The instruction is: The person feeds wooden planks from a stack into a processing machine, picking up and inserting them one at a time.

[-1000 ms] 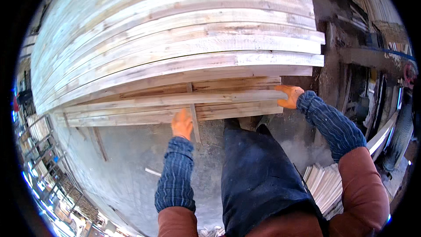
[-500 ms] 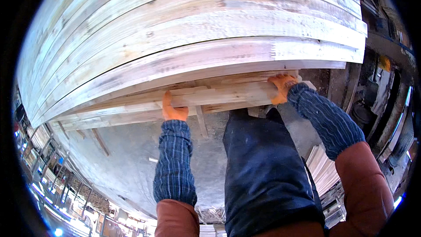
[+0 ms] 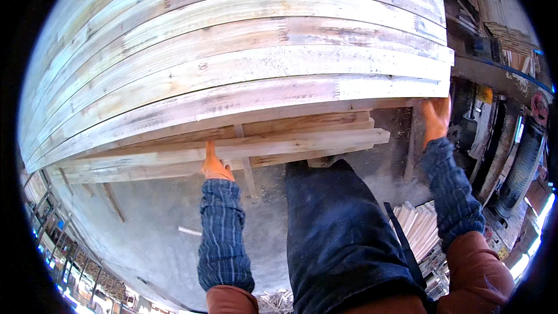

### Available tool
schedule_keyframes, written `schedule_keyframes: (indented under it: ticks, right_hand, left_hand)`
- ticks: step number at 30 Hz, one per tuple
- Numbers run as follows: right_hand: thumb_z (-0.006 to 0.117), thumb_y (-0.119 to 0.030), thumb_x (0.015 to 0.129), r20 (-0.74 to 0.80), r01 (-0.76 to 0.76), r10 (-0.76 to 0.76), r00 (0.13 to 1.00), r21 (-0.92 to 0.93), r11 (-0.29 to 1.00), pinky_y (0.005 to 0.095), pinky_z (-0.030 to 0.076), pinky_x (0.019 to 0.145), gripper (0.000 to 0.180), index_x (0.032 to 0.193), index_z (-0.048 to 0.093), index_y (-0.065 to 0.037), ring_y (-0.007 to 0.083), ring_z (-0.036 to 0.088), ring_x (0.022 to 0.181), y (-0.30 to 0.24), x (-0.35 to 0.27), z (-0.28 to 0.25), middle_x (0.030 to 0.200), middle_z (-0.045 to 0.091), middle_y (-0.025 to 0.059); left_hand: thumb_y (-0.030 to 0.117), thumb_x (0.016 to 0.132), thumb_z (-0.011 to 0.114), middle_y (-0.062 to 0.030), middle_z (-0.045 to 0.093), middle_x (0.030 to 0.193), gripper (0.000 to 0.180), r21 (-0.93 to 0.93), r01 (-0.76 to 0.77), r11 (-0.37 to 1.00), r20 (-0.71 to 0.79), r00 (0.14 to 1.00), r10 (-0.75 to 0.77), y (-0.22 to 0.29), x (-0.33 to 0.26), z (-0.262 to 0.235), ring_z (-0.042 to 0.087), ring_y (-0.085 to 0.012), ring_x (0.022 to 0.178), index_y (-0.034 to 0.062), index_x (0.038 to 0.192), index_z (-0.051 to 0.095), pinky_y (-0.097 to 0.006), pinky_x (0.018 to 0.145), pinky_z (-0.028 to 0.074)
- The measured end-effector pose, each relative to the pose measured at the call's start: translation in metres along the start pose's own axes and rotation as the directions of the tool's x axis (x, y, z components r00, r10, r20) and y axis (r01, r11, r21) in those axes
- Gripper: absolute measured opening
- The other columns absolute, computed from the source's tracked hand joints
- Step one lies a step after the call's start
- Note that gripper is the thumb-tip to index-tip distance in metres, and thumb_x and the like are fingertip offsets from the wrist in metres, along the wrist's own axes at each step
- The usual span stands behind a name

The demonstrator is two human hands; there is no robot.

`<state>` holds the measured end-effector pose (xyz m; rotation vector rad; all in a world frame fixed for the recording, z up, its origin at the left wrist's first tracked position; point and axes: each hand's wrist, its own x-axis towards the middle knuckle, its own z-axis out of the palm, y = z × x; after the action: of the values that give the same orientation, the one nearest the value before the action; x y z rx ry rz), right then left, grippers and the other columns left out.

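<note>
- Your L hand (image 3: 217,166): at near side of the loose front plank (image 3: 308,145), index finger up against its edge, thumb apart from it. Can't tell if the other fingers clamp anything; they're hidden.
- Your R hand (image 3: 437,119): thumb & fingers look spread, nothing clamped between them AFAICT; tips at the near R corner of the big plank stack (image 3: 232,55). Can't tell if they press on it.
- Main change vs. half a sec ago: R hand is off the loose plank's R end & over by the stack corner. L hand no longer hooks over the plank's top; it's lower, on the near side.
- Upshot, IMO: only L hand is left to steady the plank; R end is unheld, so prob. free to shift a bit.
- Plank pos.: lengthwise along the stack's near side, below its top layer & above the lower planks (image 3: 163,170). R end pokes out past theirs; L end hard to make out (lens bend).
- Thin cross-batten (image 3: 249,180): just R of your L hand, seems to run under the loose plank & over the lower ones, end sticking out toward you.
- Farther out: grey floor (image 3: 264,227), short pale offcut (image 3: 189,231) on it, bundle of pale strips (image 3: 415,224) R of your legs.
</note>
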<state>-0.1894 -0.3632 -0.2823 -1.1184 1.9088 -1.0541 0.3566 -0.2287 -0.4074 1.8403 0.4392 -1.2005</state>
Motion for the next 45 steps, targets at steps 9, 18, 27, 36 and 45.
schedule_keyframes:
  ticks: [9, 18, 27, 36, 45]
  right_hand:
    - [0.079, -0.020, 0.091, -0.075, -0.251, 0.248, 0.966, -0.040, 0.967, 0.0410, 0.036, 0.116, 0.069, 0.149, 0.045, -0.006, 0.0267, 0.053, 0.132, 0.002, 0.021, 0.003, 0.142, 0.058, 0.0115]
    - [0.076, -0.036, 0.094, -0.027, -0.459, 0.460, 0.888, -0.127, 0.879, 0.0282, 0.046, 0.080, 0.081, 0.159, 0.035, -0.014, 0.0143, 0.058, 0.100, 0.016, -0.026, -0.005, 0.128, 0.063, 0.0084]
    - [0.071, -0.032, 0.097, 0.022, -0.359, 0.403, 0.915, -0.412, 0.838, 0.0393, 0.044, 0.110, 0.070, 0.156, 0.040, -0.010, 0.0302, 0.048, 0.140, 0.218, -0.045, -0.037, 0.155, 0.048, 0.0159]
    - [0.061, -0.039, 0.099, 0.348, 0.058, 0.456, 0.819, -0.841, 0.537, 0.0456, 0.048, 0.108, 0.056, 0.144, 0.055, -0.007, 0.0349, 0.057, 0.132, 0.150, -0.067, 0.059, 0.145, 0.058, 0.0210]
    - [0.042, -0.050, 0.106, 0.824, 0.356, 0.453, 0.342, -0.559, 0.749, 0.0416, 0.045, 0.110, 0.056, 0.141, 0.059, -0.009, 0.0375, 0.058, 0.128, 0.105, -0.103, 0.160, 0.140, 0.062, 0.0184]
  left_hand:
    - [0.055, 0.094, 0.068, -0.0090, 0.049, 0.150, 0.077, -0.094, -0.433, 0.896, 0.033, 0.899, 0.437, 0.123, -0.035, 0.007, 0.043, -0.0255, 0.140, 0.0097, 0.152, 0.043, -0.044, 0.118, 0.033]
    - [0.022, 0.086, 0.077, -0.0070, 0.064, 0.114, 0.042, -0.402, -0.127, 0.907, 0.068, 0.984, 0.167, 0.122, -0.027, -0.023, 0.062, -0.0192, 0.099, 0.0105, 0.123, 0.062, -0.042, 0.085, 0.053]
    - [0.016, 0.079, 0.077, -0.0073, 0.063, 0.119, 0.057, -0.345, -0.183, 0.920, -0.271, 0.958, 0.089, 0.030, -0.058, -0.035, 0.061, -0.0228, 0.105, 0.0110, 0.131, 0.056, -0.045, 0.086, 0.055]
    - [0.042, 0.097, 0.061, -0.0082, 0.034, 0.165, 0.071, -0.089, -0.091, 0.992, -0.177, 0.981, 0.074, 0.005, 0.035, -0.034, 0.038, -0.0324, 0.145, 0.0206, 0.159, 0.034, -0.057, 0.120, 0.026]
    - [0.068, 0.091, 0.062, -0.0108, 0.044, 0.157, 0.083, -0.619, 0.119, 0.776, 0.235, 0.971, 0.038, -0.016, 0.024, -0.029, 0.044, -0.0350, 0.140, 0.0203, 0.155, 0.038, -0.060, 0.113, 0.038]
